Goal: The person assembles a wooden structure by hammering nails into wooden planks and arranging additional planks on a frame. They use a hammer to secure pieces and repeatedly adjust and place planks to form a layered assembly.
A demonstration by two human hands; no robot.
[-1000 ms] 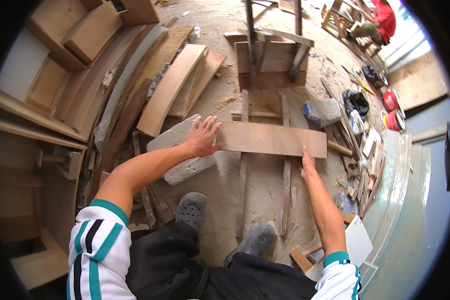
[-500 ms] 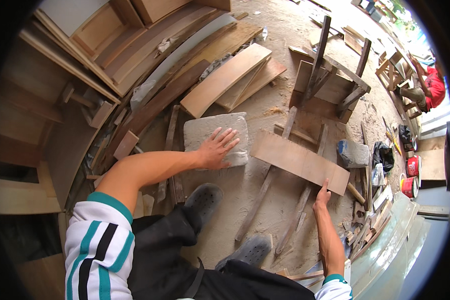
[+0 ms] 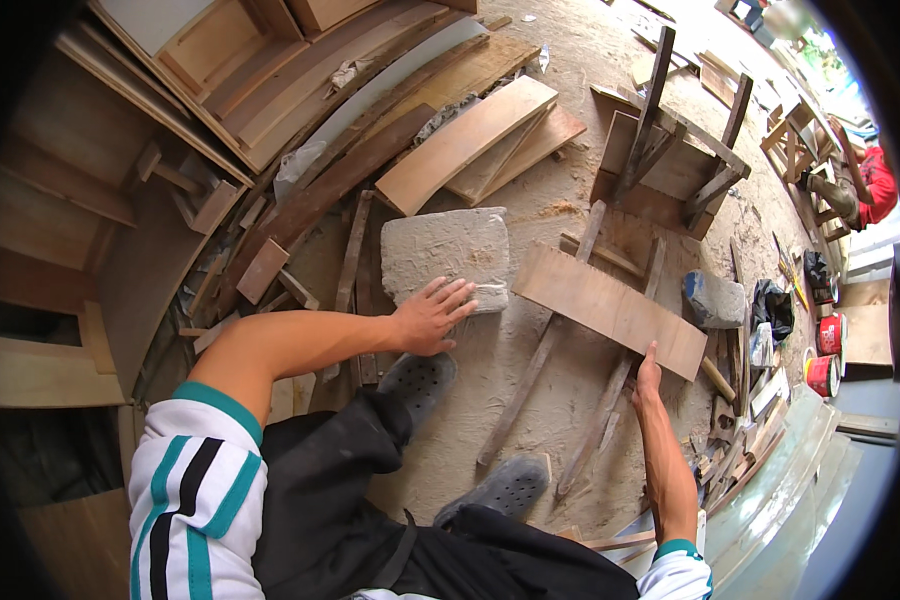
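Note:
A rough pale-grey slab (image 3: 448, 250), like concrete or foam, lies on the ground in front of me. My left hand (image 3: 433, 318) is at its near edge, fingers spread, the fingertips over the lower right part; whether they touch is hard to tell. A flat rectangular wooden board (image 3: 610, 308) rests slantwise across two long wooden bars (image 3: 532, 385) to the right. At the board's near edge, my right hand (image 3: 648, 378) grips it with the thumb on top; its other fingers are mostly hidden.
An upturned wooden stool (image 3: 670, 160) stands beyond the board. Stacked planks (image 3: 467, 135) and cabinets (image 3: 45, 250) line the left. Along the right lie a grey block with blue paint (image 3: 715, 300), red tubs (image 3: 822, 375), wood scraps and glass-like sheets (image 3: 770, 510). A person in red (image 3: 875, 188) sits far right.
My left hand has drawn back from the middle of the slab toward its near edge. The right hand keeps its grip on the board; the whole view has shifted slightly.

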